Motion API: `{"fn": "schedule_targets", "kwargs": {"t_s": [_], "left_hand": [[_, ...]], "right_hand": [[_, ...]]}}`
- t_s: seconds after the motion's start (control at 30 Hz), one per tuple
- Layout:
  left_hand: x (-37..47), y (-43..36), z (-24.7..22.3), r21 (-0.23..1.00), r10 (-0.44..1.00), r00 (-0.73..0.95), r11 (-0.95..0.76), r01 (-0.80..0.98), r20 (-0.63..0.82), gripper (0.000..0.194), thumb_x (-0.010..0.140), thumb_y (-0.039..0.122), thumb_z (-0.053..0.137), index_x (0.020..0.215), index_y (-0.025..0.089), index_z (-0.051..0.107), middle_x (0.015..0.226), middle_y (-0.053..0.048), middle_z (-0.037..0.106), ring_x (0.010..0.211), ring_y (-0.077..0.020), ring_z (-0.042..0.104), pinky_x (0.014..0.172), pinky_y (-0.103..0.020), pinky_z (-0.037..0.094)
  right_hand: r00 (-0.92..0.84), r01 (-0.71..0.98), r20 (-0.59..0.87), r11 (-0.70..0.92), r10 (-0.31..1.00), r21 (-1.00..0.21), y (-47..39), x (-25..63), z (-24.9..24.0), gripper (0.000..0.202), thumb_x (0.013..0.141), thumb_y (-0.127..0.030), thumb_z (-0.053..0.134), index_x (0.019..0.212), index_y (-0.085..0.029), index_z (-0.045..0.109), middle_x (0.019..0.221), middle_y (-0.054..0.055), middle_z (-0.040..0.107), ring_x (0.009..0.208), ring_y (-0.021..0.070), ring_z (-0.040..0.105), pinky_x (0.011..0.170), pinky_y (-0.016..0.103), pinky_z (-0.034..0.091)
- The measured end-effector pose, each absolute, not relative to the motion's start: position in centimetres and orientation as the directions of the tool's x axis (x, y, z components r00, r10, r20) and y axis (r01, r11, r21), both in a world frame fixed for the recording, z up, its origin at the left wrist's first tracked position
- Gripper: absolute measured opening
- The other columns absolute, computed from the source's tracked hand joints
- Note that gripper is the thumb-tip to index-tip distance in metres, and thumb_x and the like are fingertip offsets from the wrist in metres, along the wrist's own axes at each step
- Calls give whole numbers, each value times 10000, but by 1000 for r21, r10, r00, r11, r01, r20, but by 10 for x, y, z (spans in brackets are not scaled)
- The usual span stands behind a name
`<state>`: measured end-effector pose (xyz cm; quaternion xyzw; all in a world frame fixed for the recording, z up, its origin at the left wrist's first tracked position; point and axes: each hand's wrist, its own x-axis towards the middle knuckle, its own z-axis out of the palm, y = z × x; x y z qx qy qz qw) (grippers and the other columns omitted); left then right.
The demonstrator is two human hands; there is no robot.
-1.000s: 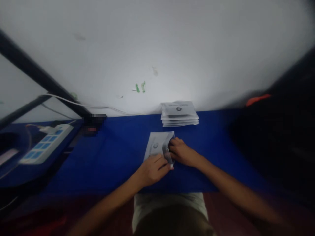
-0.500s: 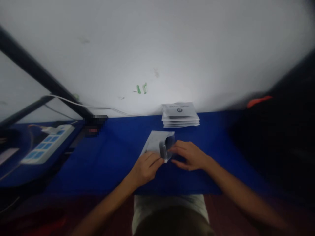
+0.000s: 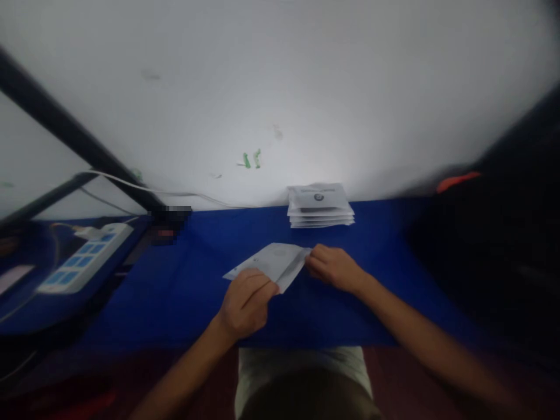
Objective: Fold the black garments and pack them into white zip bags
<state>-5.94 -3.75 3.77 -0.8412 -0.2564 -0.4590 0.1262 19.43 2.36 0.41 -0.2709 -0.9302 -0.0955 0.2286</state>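
A white envelope is held tilted over the blue table, its left end pointing left and its flap end on the right. My left hand is closed on its near edge, with the fingertips at the lower right corner. At the far right corner, my right hand pinches the envelope's edge between bent fingers. Beyond the hands, a stack of similar white envelopes lies by the wall, the top one with dark print.
On the left lies a white power strip with blue sockets. A white cable runs along the wall. Dark posts slant up at the left. A black mass with a red-orange patch stands on the right.
The envelope's mouth, which gaped open, now looks flattened, and the envelope has turned and tilted. My left hand has moved slightly left and down. My right hand's fingers have closed on the corner.
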Motion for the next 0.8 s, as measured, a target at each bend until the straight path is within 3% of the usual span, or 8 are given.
{"fn": "schedule_targets", "kwargs": {"t_s": [0.1, 0.17, 0.3, 0.43, 0.53, 0.63, 0.8], "left_hand": [[-64, -41, 45, 69, 322, 383, -835, 546, 866, 182, 861, 39, 526, 947, 174, 612, 827, -37, 611, 788, -161, 602, 736, -328, 546], [-61, -42, 45, 102, 325, 359, -849, 518, 875, 191, 851, 28, 531, 942, 174, 613, 827, -33, 605, 785, -156, 606, 740, -328, 550], [-48, -43, 46, 138, 324, 405, -894, 426, 855, 190, 860, 44, 512, 949, 183, 606, 824, -27, 615, 806, -159, 617, 757, -338, 565], [-40, -41, 50, 90, 267, 476, -928, 362, 838, 210, 863, 62, 503, 990, 204, 589, 824, -15, 618, 773, -145, 613, 776, -340, 574], [-38, -28, 47, 87, 244, 366, -914, 397, 898, 192, 833, 123, 582, 1008, 198, 559, 863, -31, 596, 806, -164, 608, 769, -362, 562], [-34, -3, 38, 143, 274, 242, -882, 448, 931, 281, 792, 107, 626, 1044, 187, 529, 912, -46, 579, 844, -173, 597, 766, -354, 543], [-20, 40, 20, 343, 536, 393, -818, 462, 748, 170, 878, 160, 558, 1045, 181, 541, 980, -75, 593, 951, -199, 584, 835, -363, 527]], "right_hand": [[-685, 655, 391, 754, 615, -38, 38, 212, 7, 209, 956, -203, 426, 849, -179, 604, 789, 77, 597, 751, 198, 519, 600, 289, 399], [-672, 659, 378, 747, 636, -86, 38, 214, 12, 155, 929, -228, 478, 919, -169, 621, 883, 110, 624, 825, 228, 535, 692, 330, 441], [-737, 466, 447, 860, 508, -208, 26, 195, 17, 382, 887, -286, 555, 1247, -157, 544, 1244, 172, 598, 1118, 286, 539, 934, 448, 442], [-751, 262, 560, 937, 349, -233, 19, 185, 14, 399, 924, -190, 464, 1319, -144, 495, 1152, 164, 671, 1087, 244, 609, 898, 388, 503], [-664, 416, 619, 895, 419, -161, 26, 197, 23, 349, 943, -208, 474, 1280, -147, 543, 1117, 167, 687, 1040, 248, 644, 820, 361, 542], [-510, 687, 638, 719, 577, -101, 47, 216, 44, 357, 961, -172, 420, 1287, -190, 564, 1241, 149, 649, 1154, 271, 600, 911, 408, 522], [-410, 881, 523, 473, 748, 14, 113, 229, 60, 479, 916, -85, 387, 1384, -116, 481, 1414, 178, 519, 1299, 302, 478, 1055, 465, 418]]}}
